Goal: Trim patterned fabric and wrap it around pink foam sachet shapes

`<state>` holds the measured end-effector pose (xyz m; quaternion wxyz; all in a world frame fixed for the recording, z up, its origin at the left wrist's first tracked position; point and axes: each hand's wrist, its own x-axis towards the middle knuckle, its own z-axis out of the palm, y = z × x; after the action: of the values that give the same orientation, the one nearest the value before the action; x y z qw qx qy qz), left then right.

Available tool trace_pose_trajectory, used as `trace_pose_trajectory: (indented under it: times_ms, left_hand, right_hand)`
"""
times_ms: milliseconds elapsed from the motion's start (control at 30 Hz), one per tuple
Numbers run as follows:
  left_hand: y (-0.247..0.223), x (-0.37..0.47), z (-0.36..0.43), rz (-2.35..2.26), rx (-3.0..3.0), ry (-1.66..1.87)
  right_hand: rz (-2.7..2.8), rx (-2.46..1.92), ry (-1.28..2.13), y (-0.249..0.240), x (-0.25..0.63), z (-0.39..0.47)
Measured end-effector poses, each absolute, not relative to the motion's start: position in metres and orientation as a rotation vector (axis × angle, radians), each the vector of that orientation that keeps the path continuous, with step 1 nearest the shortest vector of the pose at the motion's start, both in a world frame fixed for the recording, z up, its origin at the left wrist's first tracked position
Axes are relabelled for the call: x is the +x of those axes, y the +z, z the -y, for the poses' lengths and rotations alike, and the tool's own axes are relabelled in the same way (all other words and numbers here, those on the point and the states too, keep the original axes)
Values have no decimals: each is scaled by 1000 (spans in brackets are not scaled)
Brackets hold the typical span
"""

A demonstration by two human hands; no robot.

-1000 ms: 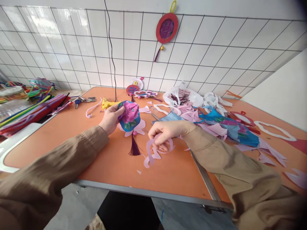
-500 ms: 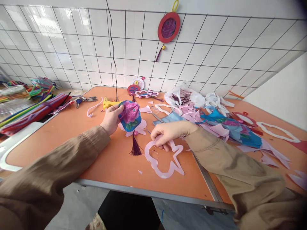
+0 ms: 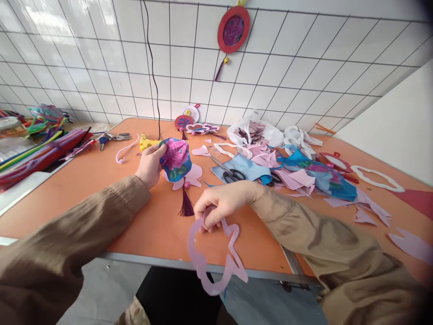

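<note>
Closed on the left edge of a blue piece with a pink flower [image 3: 176, 157], my left hand [image 3: 150, 165] holds it upright above the table. Behind and below that piece show a pink cutout [image 3: 194, 175] and a dark purple tassel [image 3: 186, 202] with a pink bead. My right hand [image 3: 221, 204] pinches the top of a pink outline frame [image 3: 216, 289], which hangs over the front edge of the table. Black-handled scissors [image 3: 233, 175] lie on light blue fabric beyond my right hand.
Pink and blue scraps [image 3: 301, 178] cover the table's right side, near a plastic bag [image 3: 253, 131]. A yellow tool [image 3: 146, 142] lies behind my left hand. Colourful rods [image 3: 43, 153] are at left. A round red ornament [image 3: 233, 29] hangs on the tiled wall.
My right hand has lifted the pink frame off the table and brought it nearer and slightly left. The scissors now show. The whole view has shifted a little.
</note>
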<state>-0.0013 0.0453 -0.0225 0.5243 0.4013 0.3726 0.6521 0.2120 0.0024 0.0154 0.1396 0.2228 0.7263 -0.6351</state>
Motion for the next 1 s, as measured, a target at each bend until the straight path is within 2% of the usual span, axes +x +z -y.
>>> trace_pose_trajectory:
  times_ms: [100,267,333,400,467,533,600,700,833,867,900,1000]
  left_hand:
    - [-23,0,-45,-889,938,1552]
    - [-24,0,-46,-912,959,1519]
    - [-25,0,-45,-907,964,1525]
    - [-25,1,-44,-895,964,1536]
    - [-25,1,-43,-884,962,1533]
    - [-24,1,-42,-887,957,1518]
    - [-24,1,-41,-899,947,1506]
    - [-25,2,-40,-897,927,1507]
    - [-25,4,-40,-890,906,1521]
    - [-24,5,-41,-887,900,1522]
    - [-23,5,-43,-882,893,1524]
    - [-18,5,-47,-863,848,1541]
  right_hand:
    - [-2135,800,-1725,17,225,-6]
    - [-2188,1479,-1123,38,291,-23]
    - [-2280,1579,-987,48,300,-16]
    - [-2469,1421,-1116,51,288,1]
    - [-2586,1135,-1452,46,258,23]
    - [-2667,783,-1646,31,227,40]
    - [-2627,630,-1801,11,210,46]
    - [-2439,992,-1854,-5,221,35]
    - [-2793,1682,-1102,18,267,20]
    - [-2816,1781,-1012,28,275,21]
    - [-2811,1797,-1072,38,280,23]
    - [-2694,1490,-1694,57,282,30]
